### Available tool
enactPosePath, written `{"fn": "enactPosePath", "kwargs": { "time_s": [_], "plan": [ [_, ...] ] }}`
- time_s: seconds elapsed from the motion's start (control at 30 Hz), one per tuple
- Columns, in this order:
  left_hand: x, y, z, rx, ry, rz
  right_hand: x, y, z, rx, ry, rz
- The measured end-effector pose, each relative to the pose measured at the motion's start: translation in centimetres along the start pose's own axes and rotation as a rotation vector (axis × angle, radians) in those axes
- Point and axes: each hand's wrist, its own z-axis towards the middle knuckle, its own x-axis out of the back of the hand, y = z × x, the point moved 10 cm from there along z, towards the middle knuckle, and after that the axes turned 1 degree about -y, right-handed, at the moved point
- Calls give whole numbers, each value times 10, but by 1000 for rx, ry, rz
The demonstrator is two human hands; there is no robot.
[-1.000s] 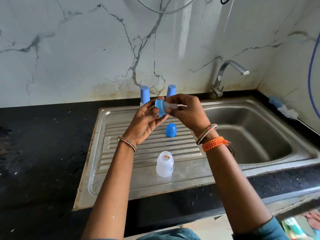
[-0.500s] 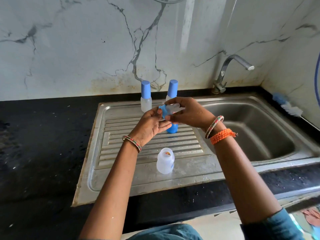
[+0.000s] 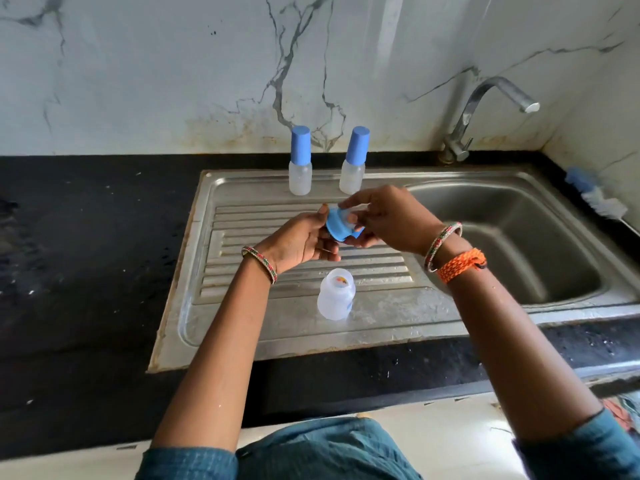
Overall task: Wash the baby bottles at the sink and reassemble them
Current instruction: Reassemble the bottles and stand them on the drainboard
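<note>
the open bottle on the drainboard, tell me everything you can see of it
The open bottle is a small, translucent, whitish plastic body with no collar, teat or cap on its round mouth. It stands upright and alone on the steel drainboard, near the front edge, below both hands, which do not touch it. A small orange and dark mark shows through the mouth; whether it is print or something else cannot be told.

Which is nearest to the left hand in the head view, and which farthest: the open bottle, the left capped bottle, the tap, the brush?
From the left hand:
1. Open bottle, just below on the drainboard.
2. Left capped bottle, standing behind.
3. Tap, far right at the wall.
4. Brush, right counter edge.
</note>
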Motion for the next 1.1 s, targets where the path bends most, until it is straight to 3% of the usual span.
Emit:
{"fn": "enactPosePath", "kwargs": {
  "time_s": [0.13, 0.4, 0.5, 0.57, 0.67, 0.77, 0.83, 1.1],
  "plan": [
    [-7, -8, -4, 38, -99, -36, -3, -1, -2, 21, 3, -1],
    [-5, -11, -6, 36, -75, 58, -7, -22, -13, 180, 49, -289],
    [8, -1, -10, -61, 84, 358, -2, -26, -20, 224, 53, -350],
    [20, 5, -19, -185, 167, 567, -10, -22, -26, 214, -66, -414],
    [17, -24, -31, -219, 61, 715, -38, -19, -38, 243, -236, -481],
    [15, -56, -29, -192, 120, 851, -60, -22, -40, 284, -295, -531],
    [18, -66, -27, -195, 189, 787, -64, -21, -38, 281, -308, -549],
    [19, -71, -31, -224, 226, 574, -75, -17, -30, 292, -303, -600]
  ]
}}
